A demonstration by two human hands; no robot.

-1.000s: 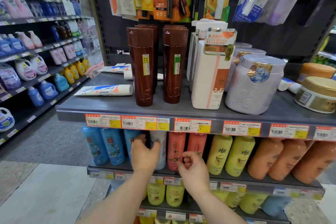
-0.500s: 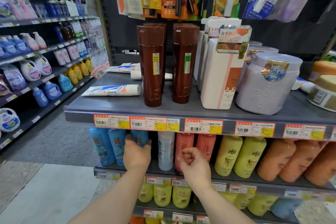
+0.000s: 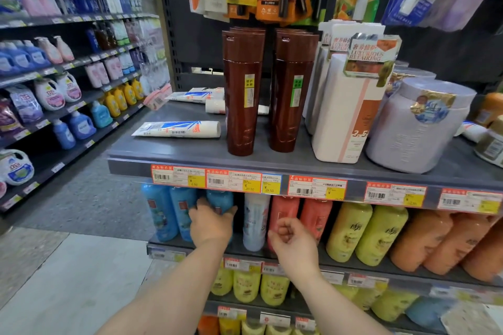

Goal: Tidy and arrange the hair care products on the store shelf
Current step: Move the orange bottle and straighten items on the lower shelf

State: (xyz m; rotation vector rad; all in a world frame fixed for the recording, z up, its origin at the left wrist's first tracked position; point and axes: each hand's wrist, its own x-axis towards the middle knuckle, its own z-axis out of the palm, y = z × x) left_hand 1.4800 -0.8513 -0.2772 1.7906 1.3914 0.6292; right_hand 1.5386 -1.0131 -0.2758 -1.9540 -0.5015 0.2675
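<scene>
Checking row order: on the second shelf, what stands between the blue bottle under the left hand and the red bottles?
Head view: one white bottle stands between them.

The cardboard tag [image 3: 371,56] on the white bottle [image 3: 347,114] reads "LUXURIOUS REPAIRING"; the bottle itself shows "3.5". On the upper shelf's front edge, one price label [image 3: 178,176] reads "6.90" and another price label [image 3: 271,184] reads "29.50".

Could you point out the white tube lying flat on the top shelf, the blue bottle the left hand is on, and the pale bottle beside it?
White tube [image 3: 178,129]: head view, middle of its body.
Blue bottle [image 3: 220,200]: head view, upper body.
Pale bottle [image 3: 254,221]: head view, mid-body.
</scene>
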